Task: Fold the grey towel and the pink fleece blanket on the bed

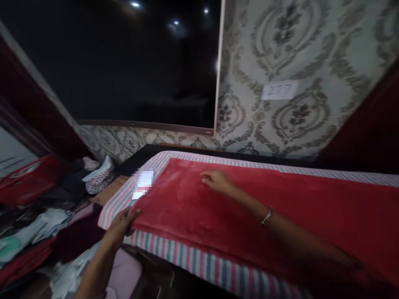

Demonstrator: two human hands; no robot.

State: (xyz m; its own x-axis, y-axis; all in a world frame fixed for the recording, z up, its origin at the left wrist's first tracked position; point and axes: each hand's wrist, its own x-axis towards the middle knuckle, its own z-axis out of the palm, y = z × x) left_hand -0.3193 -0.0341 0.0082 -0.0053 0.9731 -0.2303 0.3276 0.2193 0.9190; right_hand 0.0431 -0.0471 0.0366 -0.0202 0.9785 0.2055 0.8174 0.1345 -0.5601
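A red plush cloth [249, 207] lies spread along a table covered with a pink, grey and white striped sheet [193, 261]. My left hand [121, 224] pinches the cloth's near left corner at the table's edge. My right hand [215, 180] rests on top of the cloth further in, fingers curled loosely, a metal bangle on the wrist. A small white and red card [142, 185] lies on the striped sheet just left of the cloth.
A large dark window or screen [124, 62] fills the wall behind, beside patterned wallpaper with a paper label [279, 90]. Piles of folded clothes [37, 232] and a red bag [28, 178] crowd the lower left. A dark red panel stands at the right.
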